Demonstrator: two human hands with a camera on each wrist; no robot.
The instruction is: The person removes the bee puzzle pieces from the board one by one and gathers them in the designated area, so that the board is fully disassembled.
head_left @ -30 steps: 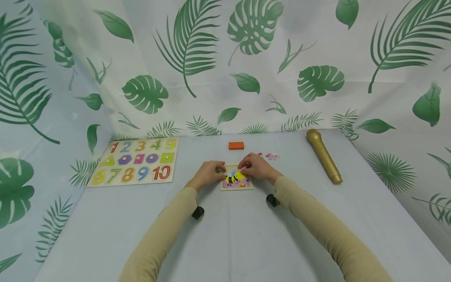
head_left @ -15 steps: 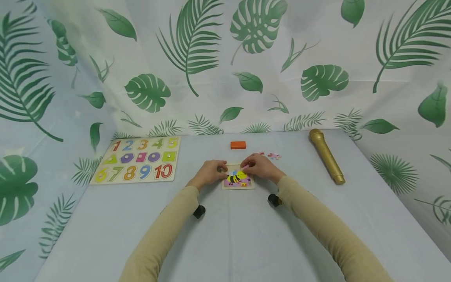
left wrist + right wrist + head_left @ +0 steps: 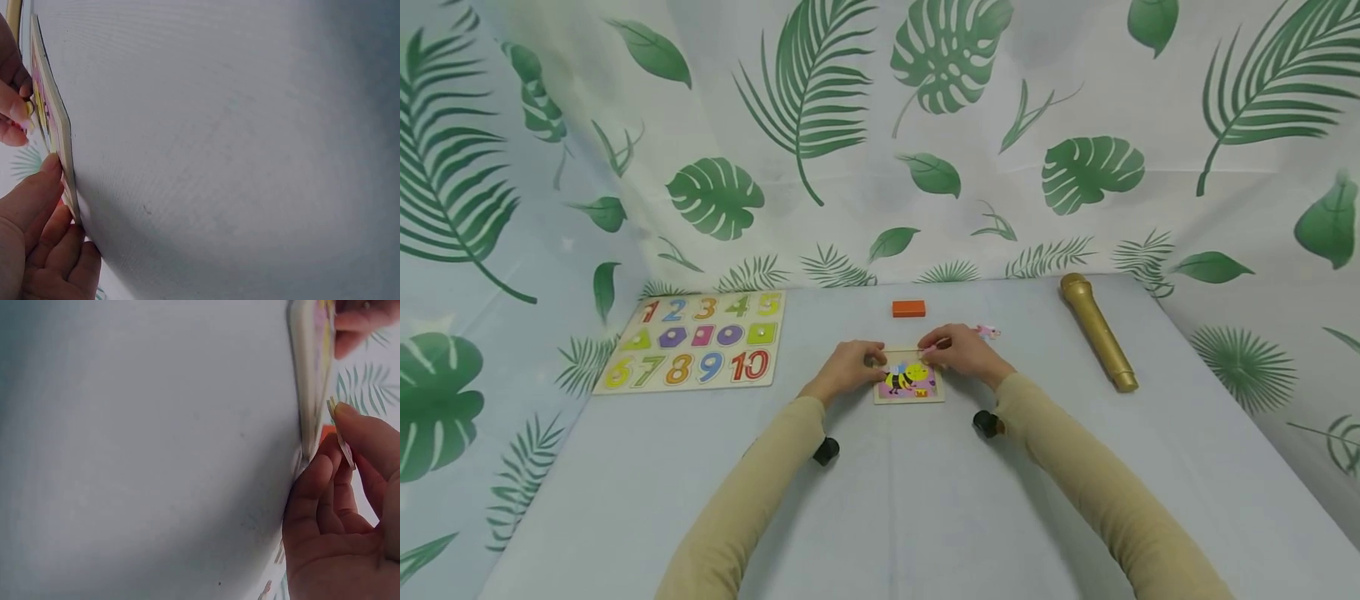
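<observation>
A small wooden jigsaw puzzle [image 3: 917, 399] with a yellow and black bee on pink lies mid-table in the head view. My left hand [image 3: 848, 367] grips its left edge; in the left wrist view the thumb [image 3: 51, 165] lies on top and the fingers are at the edge. My right hand [image 3: 964, 353] is at the upper right corner of the puzzle. Between thumb and fingers it pinches a thin puzzle piece [image 3: 344, 447], held tilted beside the frame, with yellow and pink showing. A loose pink puzzle piece [image 3: 989, 332] lies behind the right hand, which partly hides that area.
An orange block [image 3: 908, 309] sits behind the puzzle. To the left lies a wooden number board [image 3: 700, 387] with shapes and numerals. A gold microphone [image 3: 1099, 333] lies at the right. Leaf-print cloth [image 3: 850, 192] walls the table's back and sides.
The right hand has shifted slightly right with the piece, uncovering more of the bee's head, and now covers one of the loose pieces. The left hand has stayed at the puzzle's edge.
</observation>
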